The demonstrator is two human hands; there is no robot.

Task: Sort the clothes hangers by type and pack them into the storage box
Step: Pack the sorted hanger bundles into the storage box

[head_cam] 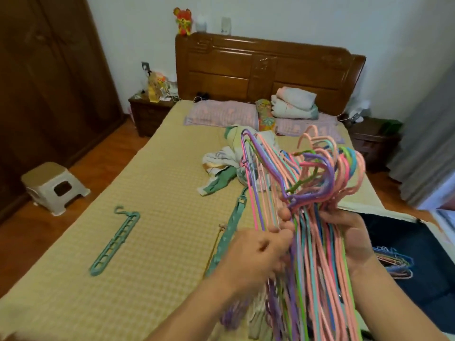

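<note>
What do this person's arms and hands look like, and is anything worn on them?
Both forearms are bare as far as the picture shows: no sleeves in view. The left hand and right hand wear no gloves, and no rings, watch or bracelets can be seen.

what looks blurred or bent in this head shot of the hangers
Head view: wide-angle bending curves the dark wooden wardrobe and grey curtain; the left hand is motion-smeared, the bundle of pastel wire hangers soft towards the bottom edge; the teal slotted plastic hanger stays fairly sharp.

We see a carved wooden headboard (268, 67) against a white wall (295, 18), nightstands (147, 114) flanking the bed (157, 183), and a dark wardrobe (49, 77).
</note>
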